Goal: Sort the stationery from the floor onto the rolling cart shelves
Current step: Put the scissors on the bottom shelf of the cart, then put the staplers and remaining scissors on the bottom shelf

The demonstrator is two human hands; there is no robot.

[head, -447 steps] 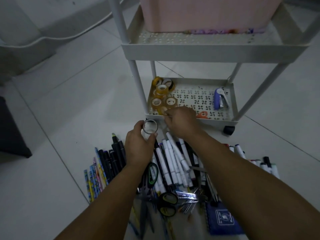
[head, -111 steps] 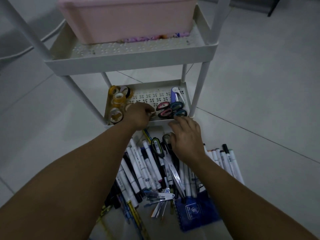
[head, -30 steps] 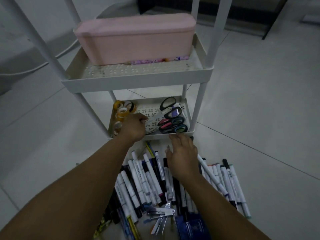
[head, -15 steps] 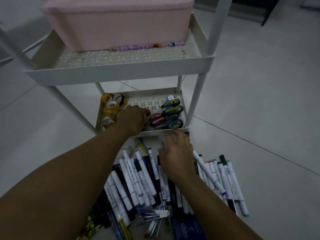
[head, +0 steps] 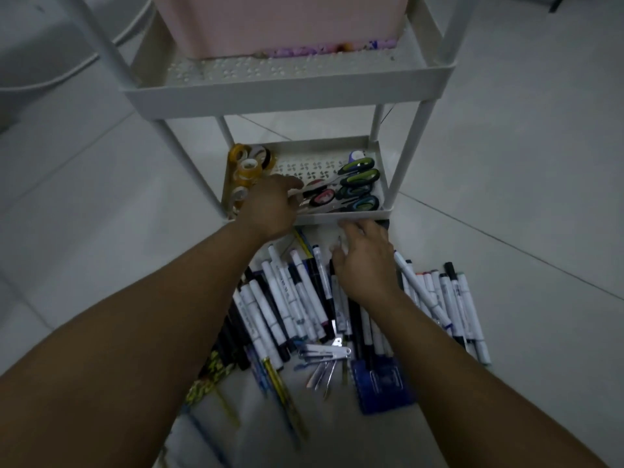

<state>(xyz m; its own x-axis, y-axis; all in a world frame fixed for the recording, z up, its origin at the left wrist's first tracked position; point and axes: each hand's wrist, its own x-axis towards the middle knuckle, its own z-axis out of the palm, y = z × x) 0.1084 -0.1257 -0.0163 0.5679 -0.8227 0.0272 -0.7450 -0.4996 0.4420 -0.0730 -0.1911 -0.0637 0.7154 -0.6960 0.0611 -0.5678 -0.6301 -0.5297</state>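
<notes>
Your left hand (head: 270,211) rests in the lower cart shelf (head: 341,216) beside the scissors (head: 351,190); its finger state cannot be determined. Your right hand (head: 366,261) hovers over the floor markers (head: 283,298), fingers relaxed and apart.

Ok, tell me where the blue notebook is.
Head view: the blue notebook lies on the floor at the near end of the marker pile, just right of the metal clips.

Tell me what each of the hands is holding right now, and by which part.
The left hand reaches among the scissors on the bottom shelf; any hold is hidden. The right hand lies over the markers, gripping nothing visible.
</notes>
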